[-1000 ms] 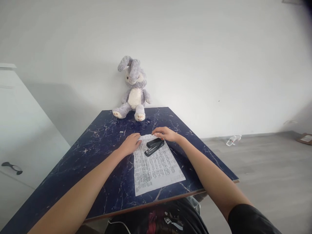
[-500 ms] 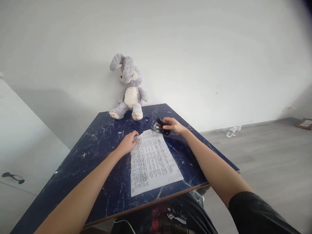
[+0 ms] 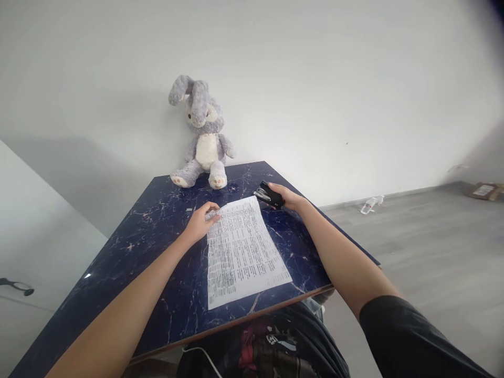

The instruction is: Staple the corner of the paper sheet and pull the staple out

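We grip the stapler in our right hand beside the paper's far-right corner on the table, and do best to steady its far-left corner with our left hand, its grip unclear.

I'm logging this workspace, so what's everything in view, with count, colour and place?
stapler: one, black, in right hand
printed paper: sheet count unclear, white, on table
plush rabbit: one, grey and cream, table's far side
table: one, dark blue, centre
small piece: one, pale, table, beside left hand
cabinet: one, white, left
handle: one, black, on cabinet
wall: white, behind
floor: grey, right
unclear item: one, whitish, floor
box: one, brown, floor, far right
cord: one, white, below table edge
clothing: black, near edge
left hand: one, bare, at paper
right hand: one, bare, around stapler
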Demonstrator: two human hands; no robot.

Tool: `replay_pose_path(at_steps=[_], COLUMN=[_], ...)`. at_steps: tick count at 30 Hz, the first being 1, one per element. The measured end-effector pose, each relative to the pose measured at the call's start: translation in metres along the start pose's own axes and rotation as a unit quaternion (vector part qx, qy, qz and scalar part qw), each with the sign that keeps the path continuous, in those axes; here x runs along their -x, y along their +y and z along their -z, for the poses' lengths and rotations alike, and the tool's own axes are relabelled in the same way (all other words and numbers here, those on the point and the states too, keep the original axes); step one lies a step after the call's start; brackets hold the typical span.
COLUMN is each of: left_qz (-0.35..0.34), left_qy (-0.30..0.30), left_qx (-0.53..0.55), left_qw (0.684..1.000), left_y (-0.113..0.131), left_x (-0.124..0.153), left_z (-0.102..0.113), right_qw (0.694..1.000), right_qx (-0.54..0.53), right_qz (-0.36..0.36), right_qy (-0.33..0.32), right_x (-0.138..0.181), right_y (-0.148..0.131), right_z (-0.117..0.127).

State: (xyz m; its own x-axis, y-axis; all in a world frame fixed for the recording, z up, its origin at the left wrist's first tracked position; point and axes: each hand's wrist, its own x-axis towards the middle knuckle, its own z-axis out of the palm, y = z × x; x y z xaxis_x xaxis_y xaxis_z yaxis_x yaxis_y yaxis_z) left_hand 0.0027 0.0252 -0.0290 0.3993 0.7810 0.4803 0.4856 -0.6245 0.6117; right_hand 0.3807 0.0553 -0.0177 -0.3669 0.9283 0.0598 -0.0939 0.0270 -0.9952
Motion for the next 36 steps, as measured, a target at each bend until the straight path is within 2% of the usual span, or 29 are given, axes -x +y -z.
replay_pose_path(at_steps=[7, 12, 17, 22, 36], left_qz=[0.034, 0.039, 0.036, 0.03, 0.028], left_qy=[0.032, 0.055, 0.05, 0.022, 0.018], left_qx=[0.046, 0.085, 0.104, 0.109, 0.116], left_qw=[0.998, 0.994, 0.993, 0.993, 0.993], left_y=[-0.003, -0.003, 0.003, 0.01, 0.013], left_x=[0.0, 0.0, 0.001, 0.003, 0.003], left_z=[0.001, 0.001, 0.002, 0.003, 0.001], right_qw=[0.991, 0.978, 0.96, 0.958, 0.958], right_qx=[0.089, 0.107, 0.145, 0.132, 0.154], right_qz=[0.031, 0.02, 0.014, 0.023, 0.024], right_qy=[-0.098, -0.18, -0.24, -0.255, -0.241], right_x=[0.013, 0.012, 0.008, 0.01, 0.014], right_y=[-0.012, -0.014, -0.014, -0.022, -0.034], right_z=[0.001, 0.007, 0.007, -0.001, -0.018])
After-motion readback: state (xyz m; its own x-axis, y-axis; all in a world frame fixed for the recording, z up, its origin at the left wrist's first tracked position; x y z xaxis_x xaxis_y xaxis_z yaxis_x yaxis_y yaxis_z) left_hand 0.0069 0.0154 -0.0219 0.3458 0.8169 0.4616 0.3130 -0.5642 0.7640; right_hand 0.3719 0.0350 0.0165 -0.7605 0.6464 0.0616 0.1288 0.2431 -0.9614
